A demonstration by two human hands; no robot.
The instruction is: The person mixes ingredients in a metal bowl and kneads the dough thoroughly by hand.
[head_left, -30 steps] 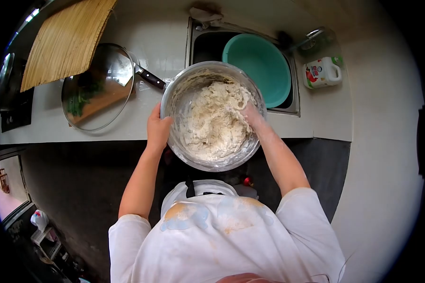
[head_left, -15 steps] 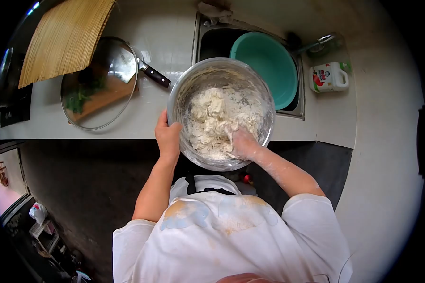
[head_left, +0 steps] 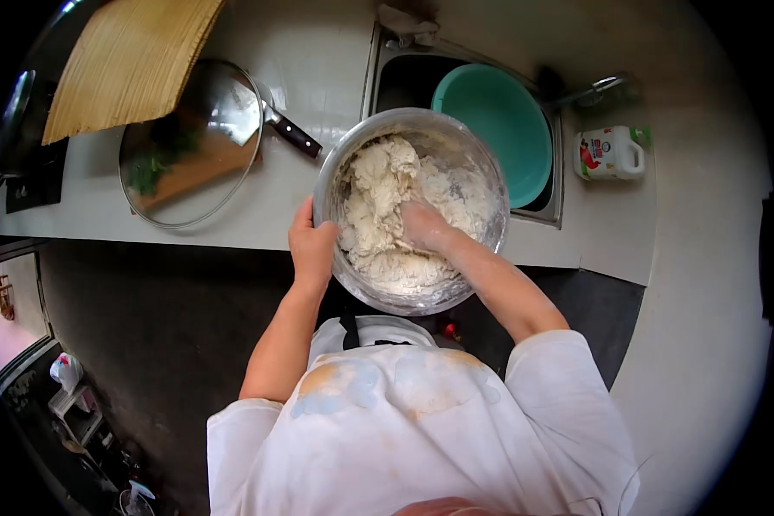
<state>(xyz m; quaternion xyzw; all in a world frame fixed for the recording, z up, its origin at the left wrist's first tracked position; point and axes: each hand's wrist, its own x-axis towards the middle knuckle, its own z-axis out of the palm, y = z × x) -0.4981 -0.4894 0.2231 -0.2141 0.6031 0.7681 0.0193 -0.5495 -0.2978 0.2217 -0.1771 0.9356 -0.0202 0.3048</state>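
A large metal bowl (head_left: 483, 159) sits at the counter's front edge, partly over the sink side, with flour smeared on its inner wall. Shaggy, floury dough (head_left: 377, 185) fills much of it, heaped toward the left. My left hand (head_left: 312, 245) grips the bowl's left rim, thumb on the inside and fingers outside. Down in the bowl, my right hand (head_left: 426, 228) is pressed into the dough, dusted with flour; its fingers are curled and partly buried in the dough.
Behind the bowl, a green basin (head_left: 525, 129) stands in the sink (head_left: 378, 64). To the left, a glass lid (head_left: 206, 225) covers a cutting board (head_left: 176, 185) with greens; a knife handle (head_left: 292, 135) sticks out. A bamboo mat (head_left: 133, 64) lies beyond. A white jug (head_left: 611, 153) stands right.
My right hand has moved left and up within the bowl, pushing the dough into a taller heap on the left. My left hand stays on the rim. The view has shifted slightly.
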